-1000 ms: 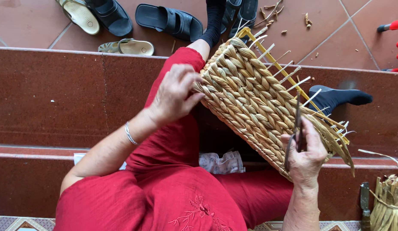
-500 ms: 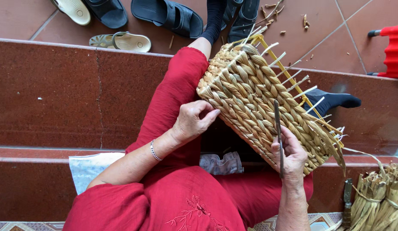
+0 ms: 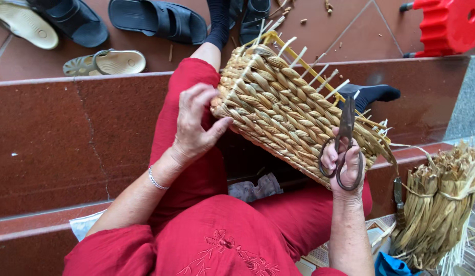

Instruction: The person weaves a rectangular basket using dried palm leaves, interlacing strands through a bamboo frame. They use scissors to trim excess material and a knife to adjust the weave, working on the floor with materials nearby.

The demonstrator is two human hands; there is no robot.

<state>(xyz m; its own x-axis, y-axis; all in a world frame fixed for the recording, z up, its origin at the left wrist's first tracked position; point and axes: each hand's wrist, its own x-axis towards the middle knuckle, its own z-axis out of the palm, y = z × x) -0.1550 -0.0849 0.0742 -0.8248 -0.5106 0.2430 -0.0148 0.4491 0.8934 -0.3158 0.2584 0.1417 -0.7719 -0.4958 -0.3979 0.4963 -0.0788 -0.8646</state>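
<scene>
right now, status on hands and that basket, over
Left hand gripping woven basket at its near corner. Right hand holding scissors, blades up against the weave. Nothing blocking; straw bundle off right.

A tan woven basket (image 3: 293, 115) is showing a braided pattern with pale white stakes and a yellow rim; dark grey scissors (image 3: 345, 138) are lying across it; the clothing (image 3: 222, 240) is glowing red with embroidered flowers; a red stool (image 3: 447, 23), black sandals (image 3: 156, 19) and reddish-brown speckled steps (image 3: 69, 133) are surrounding it
</scene>
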